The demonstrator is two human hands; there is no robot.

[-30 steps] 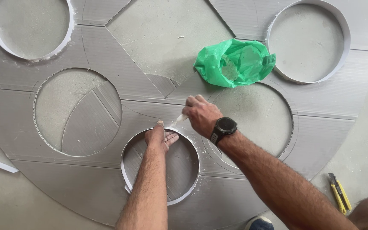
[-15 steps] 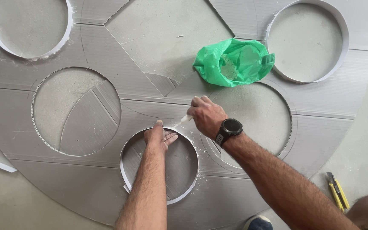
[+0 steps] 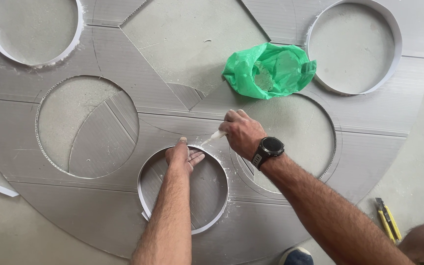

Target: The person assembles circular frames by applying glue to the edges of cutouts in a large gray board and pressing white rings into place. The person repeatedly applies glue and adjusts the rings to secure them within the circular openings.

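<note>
A large grey corrugated panel lies flat on the floor, cut with several round holes. My left hand rests flat inside the near hole, its fingers pressing against the white strip that lines the hole's rim. My right hand, with a black watch on the wrist, grips a small white tube whose tip points at the rim close to my left fingertips. White crumbs lie along the rim to the right of the hole.
A crumpled green plastic bag holding grey powder sits on the panel beyond my right hand. A yellow utility knife lies on the floor at the right. Two far holes carry white strip linings. My knee and shoe show at the bottom right.
My right hand has shifted slightly right and away from me with the tube. My left hand has stayed pressed on the hole's rim.
</note>
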